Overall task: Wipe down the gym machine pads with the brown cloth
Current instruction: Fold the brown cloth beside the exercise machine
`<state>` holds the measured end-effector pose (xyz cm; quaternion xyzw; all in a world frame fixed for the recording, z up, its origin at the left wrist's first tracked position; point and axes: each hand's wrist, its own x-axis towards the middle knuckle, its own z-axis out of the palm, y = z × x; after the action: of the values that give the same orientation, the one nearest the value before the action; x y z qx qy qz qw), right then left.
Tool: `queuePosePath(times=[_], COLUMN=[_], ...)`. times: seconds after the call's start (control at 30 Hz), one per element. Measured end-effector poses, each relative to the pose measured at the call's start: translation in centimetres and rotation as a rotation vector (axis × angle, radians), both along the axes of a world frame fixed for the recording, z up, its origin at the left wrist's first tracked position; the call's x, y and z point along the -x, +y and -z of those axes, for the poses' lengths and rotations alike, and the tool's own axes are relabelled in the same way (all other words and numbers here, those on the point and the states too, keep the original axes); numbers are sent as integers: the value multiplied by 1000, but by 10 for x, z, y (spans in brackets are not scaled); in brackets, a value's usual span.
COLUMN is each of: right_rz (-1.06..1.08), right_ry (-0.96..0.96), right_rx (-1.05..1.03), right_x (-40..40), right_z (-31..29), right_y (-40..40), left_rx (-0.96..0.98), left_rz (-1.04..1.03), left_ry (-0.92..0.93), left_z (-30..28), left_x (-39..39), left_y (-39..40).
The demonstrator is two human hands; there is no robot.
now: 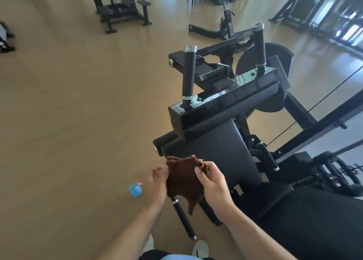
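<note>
Two bare forearms reach in from the bottom edge, above a white shoe [200, 248] on the tan wood-look floor [68, 112]. Between the hands hangs the crumpled brown cloth [183, 181], held in the air just in front of the near edge of the black padded seat [222, 157] of the gym machine and not touching it. The left hand [156, 187] pinches the cloth's left edge, fingers curled closed on the fabric. The right hand [213, 185] grips the cloth's upper right corner, thumb [200, 174] pressed over the folds and fingers wrapped behind. A loose tail of cloth droops over a black handle bar with chrome ends [183, 219]. Beyond the seat rises a long black pad [241, 100] under two upright black grips [189, 75]. A small blue round object [135, 190] lies on the floor left of the hands. No writing is legible.
</note>
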<state>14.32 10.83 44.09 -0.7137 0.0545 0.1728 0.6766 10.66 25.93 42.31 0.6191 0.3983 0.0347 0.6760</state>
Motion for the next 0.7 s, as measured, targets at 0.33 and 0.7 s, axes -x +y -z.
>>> queuePosePath(times=[0.33,0.7], right_rz=[-135,304], right_ry=[64,203], right_rx=[7,-76], right_x=[6,7], right_z=[-15,-3], right_y=[32,32], left_rx=[21,-199], left_rz=[172,123], left_ry=[-132,-73], left_z=[-7,-7], left_x=[1,1], left_y=[7,27])
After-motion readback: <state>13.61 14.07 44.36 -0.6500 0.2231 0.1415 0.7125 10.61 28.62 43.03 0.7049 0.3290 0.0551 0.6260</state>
